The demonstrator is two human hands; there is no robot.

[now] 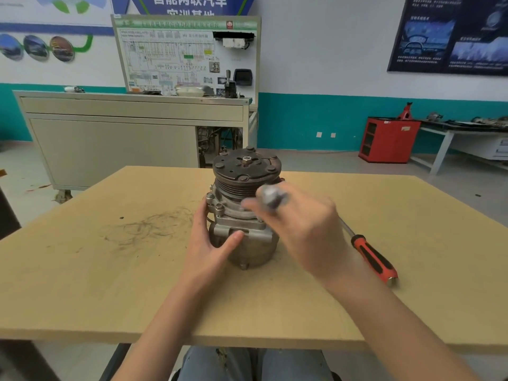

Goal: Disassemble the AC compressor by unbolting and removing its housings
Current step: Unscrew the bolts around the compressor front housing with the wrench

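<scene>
Two hands work at an AC compressor (233, 185) that stands upright, pulley end up, near the middle of the tan worktop (110, 284). I see the left hand (211, 243) gripping its lower housing, thumb laid across the front. The right hand (302, 226), blurred, curls round a silvery metal piece (272, 195) beside the pulley. A red-and-black tool handle (376, 259) lies on the worktop behind that hand; whether it joins the piece, I cannot tell.

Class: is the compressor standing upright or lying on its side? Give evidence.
Upright. The compressor rests on the table on its rear end, pulley plate facing up; the left hand holds its side.
</scene>
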